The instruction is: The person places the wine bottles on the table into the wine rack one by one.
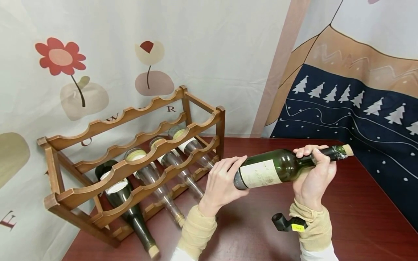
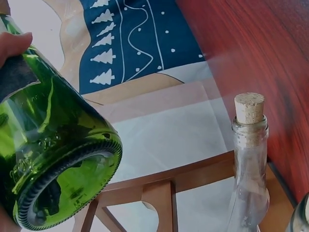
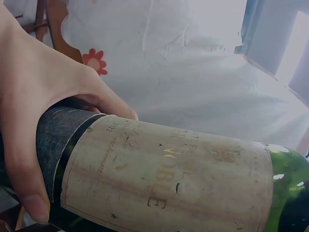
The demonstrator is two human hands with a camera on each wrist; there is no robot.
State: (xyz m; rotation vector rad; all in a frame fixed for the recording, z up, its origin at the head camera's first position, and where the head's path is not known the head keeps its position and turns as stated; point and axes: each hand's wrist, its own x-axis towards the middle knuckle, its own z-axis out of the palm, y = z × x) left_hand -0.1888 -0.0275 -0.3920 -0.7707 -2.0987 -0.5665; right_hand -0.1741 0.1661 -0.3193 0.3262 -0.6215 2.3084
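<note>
A green wine bottle with a pale label and a cork in its mouth is held above the table, tilted with its neck to the right and slightly up. My left hand grips it around the base end, fingers over the top. Around the neck curl the fingers and thumb of my right hand. In the left wrist view the ridged glass bottom of the bottle shows close up. From the right wrist, the left hand is seen wrapped over a dark band beside the worn label.
A wooden wine rack stands at left on the red-brown table. Corked bottles lie in it, necks toward me: a dark one and several clear ones, including this clear bottle. Printed cloth hangs behind.
</note>
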